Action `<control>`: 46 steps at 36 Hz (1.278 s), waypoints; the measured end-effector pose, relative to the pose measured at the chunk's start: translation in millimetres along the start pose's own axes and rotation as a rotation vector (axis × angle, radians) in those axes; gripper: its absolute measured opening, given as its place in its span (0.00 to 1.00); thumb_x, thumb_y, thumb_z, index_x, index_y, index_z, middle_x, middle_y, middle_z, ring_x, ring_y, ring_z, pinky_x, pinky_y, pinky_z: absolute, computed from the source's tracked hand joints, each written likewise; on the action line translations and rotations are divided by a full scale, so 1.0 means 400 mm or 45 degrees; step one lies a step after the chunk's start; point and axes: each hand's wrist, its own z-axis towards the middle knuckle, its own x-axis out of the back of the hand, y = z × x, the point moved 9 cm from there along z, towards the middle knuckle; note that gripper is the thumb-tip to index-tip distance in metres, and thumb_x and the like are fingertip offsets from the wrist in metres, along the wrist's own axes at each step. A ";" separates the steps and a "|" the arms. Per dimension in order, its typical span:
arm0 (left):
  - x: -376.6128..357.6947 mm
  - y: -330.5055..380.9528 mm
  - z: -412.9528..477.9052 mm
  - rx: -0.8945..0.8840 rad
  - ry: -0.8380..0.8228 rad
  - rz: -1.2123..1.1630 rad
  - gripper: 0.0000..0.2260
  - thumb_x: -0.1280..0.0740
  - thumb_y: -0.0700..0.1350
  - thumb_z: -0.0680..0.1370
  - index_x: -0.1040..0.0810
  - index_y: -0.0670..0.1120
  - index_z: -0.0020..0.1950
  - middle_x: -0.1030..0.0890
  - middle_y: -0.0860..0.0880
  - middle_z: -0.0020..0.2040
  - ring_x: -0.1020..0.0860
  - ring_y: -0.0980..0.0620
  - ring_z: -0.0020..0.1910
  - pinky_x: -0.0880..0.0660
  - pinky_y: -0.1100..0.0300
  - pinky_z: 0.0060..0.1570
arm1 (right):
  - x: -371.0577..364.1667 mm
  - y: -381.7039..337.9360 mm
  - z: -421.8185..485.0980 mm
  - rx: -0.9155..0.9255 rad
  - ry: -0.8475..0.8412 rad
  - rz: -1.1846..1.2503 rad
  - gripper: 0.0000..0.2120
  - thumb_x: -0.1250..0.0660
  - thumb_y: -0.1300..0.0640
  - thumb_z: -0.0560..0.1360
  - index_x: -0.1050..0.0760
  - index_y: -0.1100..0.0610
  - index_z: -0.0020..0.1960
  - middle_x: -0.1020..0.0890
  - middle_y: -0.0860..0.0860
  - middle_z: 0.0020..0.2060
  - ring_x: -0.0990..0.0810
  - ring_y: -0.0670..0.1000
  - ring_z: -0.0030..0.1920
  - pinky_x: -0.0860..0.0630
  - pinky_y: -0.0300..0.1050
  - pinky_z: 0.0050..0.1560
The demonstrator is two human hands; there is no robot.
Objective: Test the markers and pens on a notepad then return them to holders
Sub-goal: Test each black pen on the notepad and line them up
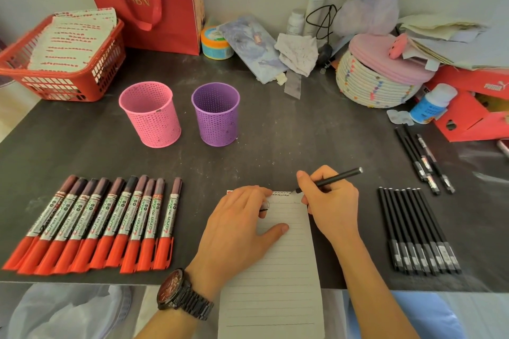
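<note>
Dark table (275, 146), clutter along the back wall. At left we note capped markers (93, 223) in a row, likely awaiting test; pink holder (150, 115) and purple holder (216, 115) stand empty beyond. Left hand (237, 226) lies flat, fingers relaxed, steadying the notepad (275, 270). Right hand (327, 201) grips a pen (338, 177), tip at the pad's top edge. Spare pens (418, 231) are lined up at right.

A bare stretch of desk (289, 146) is left between the notepad (275, 270) and the pink holder (150, 114) and purple holder (216, 114), which are parted by a narrow gap. The notepad is flanked by markers (104, 217) on the left and pens (416, 228) on the right, with bare strips between.
</note>
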 end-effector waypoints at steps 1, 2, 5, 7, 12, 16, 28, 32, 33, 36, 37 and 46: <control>0.002 0.002 0.000 0.002 -0.002 -0.005 0.16 0.37 0.69 0.72 0.36 0.60 0.48 0.31 0.68 0.48 0.30 0.66 0.54 0.37 0.68 0.54 | 0.004 0.000 0.000 -0.008 0.014 0.023 0.13 0.29 0.53 0.78 0.25 0.52 0.35 0.20 0.47 0.26 0.22 0.44 0.26 0.26 0.30 0.31; 0.004 0.003 -0.001 0.007 -0.008 -0.012 0.16 0.36 0.68 0.72 0.38 0.62 0.49 0.29 0.67 0.48 0.31 0.66 0.53 0.38 0.68 0.54 | 0.011 0.001 0.000 -0.026 0.042 0.057 0.14 0.29 0.51 0.78 0.25 0.52 0.35 0.20 0.48 0.26 0.22 0.45 0.25 0.27 0.31 0.31; 0.007 0.004 0.002 0.028 -0.040 0.001 0.16 0.37 0.68 0.72 0.35 0.64 0.54 0.29 0.66 0.46 0.33 0.66 0.49 0.39 0.71 0.50 | 0.039 0.015 0.001 -0.111 0.159 0.173 0.16 0.29 0.45 0.77 0.26 0.50 0.34 0.20 0.50 0.26 0.23 0.45 0.24 0.27 0.32 0.31; 0.009 0.009 0.006 0.030 -0.066 0.034 0.17 0.38 0.68 0.73 0.32 0.62 0.57 0.30 0.66 0.47 0.33 0.66 0.48 0.38 0.73 0.49 | 0.048 0.021 0.000 -0.146 0.195 0.207 0.16 0.32 0.42 0.78 0.25 0.49 0.36 0.20 0.50 0.26 0.23 0.45 0.25 0.26 0.34 0.32; 0.009 0.013 0.025 0.013 -0.166 0.085 0.26 0.41 0.67 0.77 0.35 0.58 0.71 0.27 0.61 0.64 0.31 0.61 0.67 0.32 0.62 0.65 | 0.046 0.015 -0.008 -0.162 0.179 0.304 0.15 0.39 0.41 0.80 0.23 0.47 0.40 0.18 0.52 0.29 0.22 0.48 0.27 0.27 0.40 0.32; 0.044 0.026 0.024 -0.016 -0.127 -0.004 0.20 0.47 0.68 0.78 0.29 0.58 0.60 0.27 0.63 0.51 0.31 0.63 0.64 0.31 0.63 0.62 | 0.050 0.011 -0.017 -0.157 0.112 0.593 0.10 0.40 0.56 0.81 0.22 0.56 0.47 0.18 0.56 0.35 0.23 0.52 0.28 0.29 0.40 0.27; 0.103 -0.014 -0.078 0.131 -0.072 -0.671 0.11 0.44 0.52 0.84 0.21 0.58 0.55 0.20 0.63 0.55 0.24 0.61 0.59 0.33 0.75 0.52 | 0.087 -0.005 -0.205 -0.476 0.147 0.973 0.09 0.30 0.48 0.71 0.18 0.54 0.40 0.16 0.62 0.36 0.26 0.51 0.25 0.29 0.40 0.25; 0.096 -0.006 -0.109 0.123 -0.085 -0.700 0.15 0.44 0.57 0.81 0.24 0.63 0.64 0.20 0.64 0.49 0.22 0.61 0.51 0.32 0.74 0.49 | 0.091 -0.026 -0.254 -0.517 0.146 0.984 0.12 0.28 0.46 0.68 0.18 0.55 0.37 0.19 0.59 0.31 0.27 0.50 0.25 0.29 0.39 0.25; 0.096 0.000 -0.113 0.108 -0.082 -0.701 0.15 0.45 0.58 0.81 0.26 0.64 0.65 0.20 0.62 0.46 0.22 0.60 0.46 0.31 0.73 0.46 | 0.091 -0.031 -0.263 -0.521 0.143 0.973 0.12 0.28 0.45 0.68 0.18 0.55 0.36 0.19 0.58 0.31 0.27 0.50 0.25 0.30 0.39 0.25; 0.100 0.013 -0.119 0.076 -0.053 -0.662 0.10 0.45 0.60 0.80 0.33 0.65 0.60 0.18 0.62 0.45 0.22 0.61 0.39 0.31 0.72 0.39 | 0.087 -0.040 -0.287 -0.536 0.155 0.937 0.14 0.27 0.43 0.67 0.20 0.54 0.34 0.20 0.56 0.29 0.29 0.49 0.25 0.31 0.39 0.25; 0.102 0.015 -0.120 0.067 -0.033 -0.647 0.07 0.44 0.59 0.80 0.34 0.65 0.58 0.17 0.63 0.46 0.22 0.62 0.40 0.30 0.72 0.40 | 0.086 -0.041 -0.293 -0.542 0.162 0.921 0.14 0.27 0.42 0.67 0.20 0.54 0.34 0.20 0.56 0.29 0.29 0.49 0.25 0.31 0.39 0.25; 0.120 0.022 -0.140 0.013 0.116 -0.654 0.07 0.36 0.56 0.79 0.21 0.60 0.54 0.19 0.62 0.51 0.20 0.55 0.48 0.30 0.73 0.42 | 0.074 -0.057 -0.325 -0.489 0.123 0.822 0.14 0.28 0.43 0.69 0.19 0.55 0.39 0.18 0.57 0.30 0.26 0.49 0.26 0.27 0.38 0.28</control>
